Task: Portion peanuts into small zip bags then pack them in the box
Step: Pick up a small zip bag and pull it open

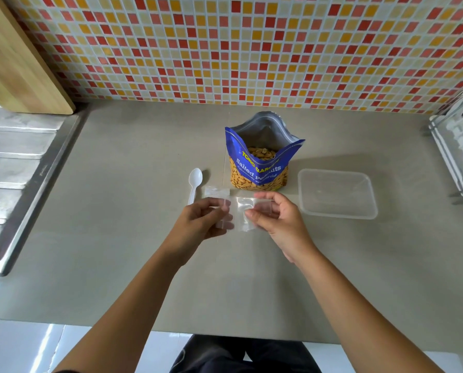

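Left hand (205,219) grip: fingers curled, pinching left edge of small clear zip bag (239,214). Right hand (274,220) grip: thumb and fingers clamped on right edge. Bag held between both hands, just above worktop (122,238). Behind: open blue pouch (261,164), reads "TONG GARDEN Salted Peanuts", nuts visible inside. White spoon (194,184) and spare zip bags (216,191) left of pouch. Clear box (338,194) right of pouch.

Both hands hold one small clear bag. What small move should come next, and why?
Probably pull the mouth of the zip bag open. It looks empty, pinched between the left hand and the right hand. The peanut bag already stands open behind it, and the white plastic spoon lies untouched on the counter, so scooping likely follows.
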{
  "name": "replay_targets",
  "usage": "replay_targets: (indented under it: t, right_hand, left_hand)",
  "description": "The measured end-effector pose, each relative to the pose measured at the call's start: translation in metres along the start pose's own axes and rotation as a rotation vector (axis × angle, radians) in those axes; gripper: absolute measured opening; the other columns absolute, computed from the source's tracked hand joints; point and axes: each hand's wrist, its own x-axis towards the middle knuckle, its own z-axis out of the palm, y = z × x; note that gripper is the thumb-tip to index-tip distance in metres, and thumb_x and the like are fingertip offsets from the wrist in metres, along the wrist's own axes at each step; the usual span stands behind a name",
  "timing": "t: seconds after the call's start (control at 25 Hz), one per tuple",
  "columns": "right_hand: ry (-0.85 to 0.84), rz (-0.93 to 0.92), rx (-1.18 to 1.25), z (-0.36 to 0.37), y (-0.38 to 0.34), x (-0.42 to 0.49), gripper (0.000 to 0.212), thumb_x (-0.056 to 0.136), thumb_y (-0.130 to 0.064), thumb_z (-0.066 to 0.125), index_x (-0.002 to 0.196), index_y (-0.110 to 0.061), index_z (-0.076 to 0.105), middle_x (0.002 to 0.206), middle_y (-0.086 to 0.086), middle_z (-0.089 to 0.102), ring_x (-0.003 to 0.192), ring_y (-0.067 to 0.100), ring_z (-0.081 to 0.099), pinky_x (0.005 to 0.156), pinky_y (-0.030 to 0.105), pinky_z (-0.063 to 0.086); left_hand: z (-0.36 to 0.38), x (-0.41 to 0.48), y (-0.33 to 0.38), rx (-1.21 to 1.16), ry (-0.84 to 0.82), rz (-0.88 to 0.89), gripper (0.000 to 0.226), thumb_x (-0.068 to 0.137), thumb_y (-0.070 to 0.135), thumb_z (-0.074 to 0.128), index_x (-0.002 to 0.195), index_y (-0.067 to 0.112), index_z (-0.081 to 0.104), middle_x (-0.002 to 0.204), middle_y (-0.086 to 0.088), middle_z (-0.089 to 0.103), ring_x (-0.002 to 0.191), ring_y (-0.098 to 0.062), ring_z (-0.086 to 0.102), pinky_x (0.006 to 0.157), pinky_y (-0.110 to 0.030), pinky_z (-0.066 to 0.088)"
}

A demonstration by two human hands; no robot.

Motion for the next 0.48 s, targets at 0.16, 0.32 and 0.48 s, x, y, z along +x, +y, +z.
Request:
replay_targets:
  t: [0.16,0.32,0.48]
  right_hand:
    - [0.011,-0.038,0.015,-0.012,-0.011,-0.005,0.029,0.077,-0.003,0.072,0.096,-0.022,0.060,0.080,0.003,0.069,0.074,0.008,0.063,0.067,0.018,0.052]
    - [0.008,-0.073,0.050,-0.013,-0.017,-0.009,0.025,0.082,0.001,0.065,0.095,-0.020,0.060,0.080,0.003,0.068,0.073,0.007,0.067,0.067,0.017,0.053]
    - [-0.011,-0.087,0.057,-0.014,-0.020,-0.016,0.027,0.086,0.006,0.058,0.094,-0.020,0.059,0.082,0.004,0.068,0.073,0.007,0.069,0.069,0.017,0.054]
  left_hand:
    - [0.004,-0.009,0.003,-0.255,-0.027,-0.026,0.023,0.090,0.009,0.051,0.081,0.008,0.072,0.076,-0.002,0.070,0.069,-0.017,0.069,0.064,-0.020,0.056]
    - [0.010,-0.012,0.006,-0.312,-0.068,-0.033,0.023,0.088,0.000,0.049,0.081,0.004,0.071,0.075,-0.003,0.071,0.069,-0.015,0.070,0.064,-0.021,0.057]
    - [0.015,-0.015,0.011,-0.377,-0.115,-0.077,0.014,0.078,-0.003,0.058,0.089,0.003,0.067,0.065,-0.003,0.066,0.062,-0.014,0.067,0.064,-0.021,0.056]
